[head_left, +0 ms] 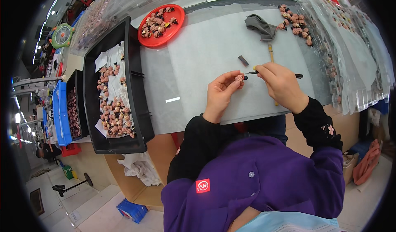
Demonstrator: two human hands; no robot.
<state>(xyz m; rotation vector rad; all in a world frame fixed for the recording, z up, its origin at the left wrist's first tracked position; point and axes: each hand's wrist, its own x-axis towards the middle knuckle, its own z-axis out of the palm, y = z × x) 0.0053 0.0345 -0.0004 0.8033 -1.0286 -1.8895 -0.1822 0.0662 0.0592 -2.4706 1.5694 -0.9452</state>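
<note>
Pink flower (pixel 239 78) pinched in left hand (pixel 220 95) fingertips, over grey mat (pixel 198 59) at table centre. At 3 o'clock, touching it, thin dark tool (pixel 252 72) gripped by right hand (pixel 280 85). At 12, small dark block (pixel 243 60); further up, grey cloth (pixel 260 26). At 10, red plate (pixel 161 25) of flowers. At 9, black tray (pixel 136 104) holding more.
</note>
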